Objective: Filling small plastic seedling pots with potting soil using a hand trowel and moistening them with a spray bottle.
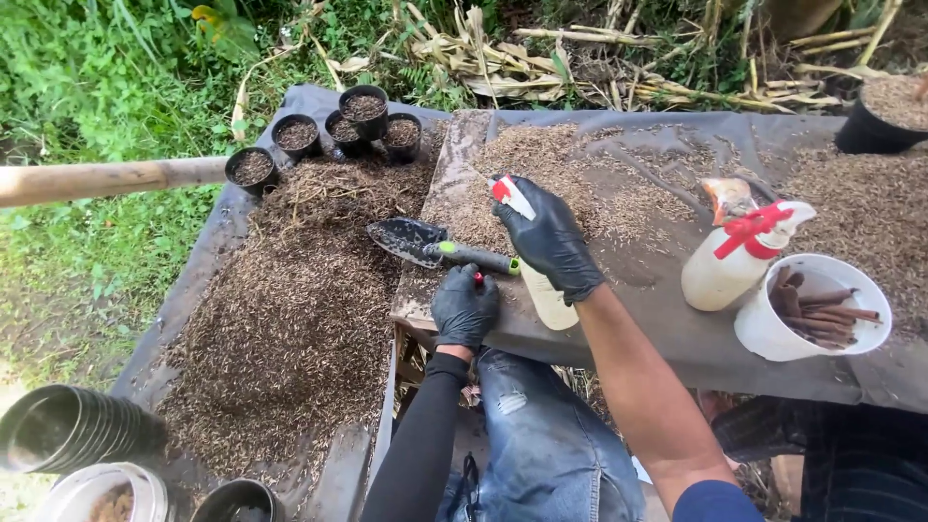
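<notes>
My right hand (549,237), in a black glove, grips a white plastic bottle (549,298) with a red and white top, held tilted over the dark-covered table (667,333). My left hand (464,307), also gloved in black, is closed at the table's front edge around a small red piece (478,278) just below the bottle. A garden trowel (425,244) with a green and black handle lies flat between the two hands, blade pointing left toward the pile of brown husk mix (290,309).
A white spray bottle with red trigger (727,269) leans by a white bucket of brown sticks (773,333). Several filled small black pots (319,130) stand at the back, stacked empty pots (68,425) at lower left. A bamboo pole (106,179) crosses left.
</notes>
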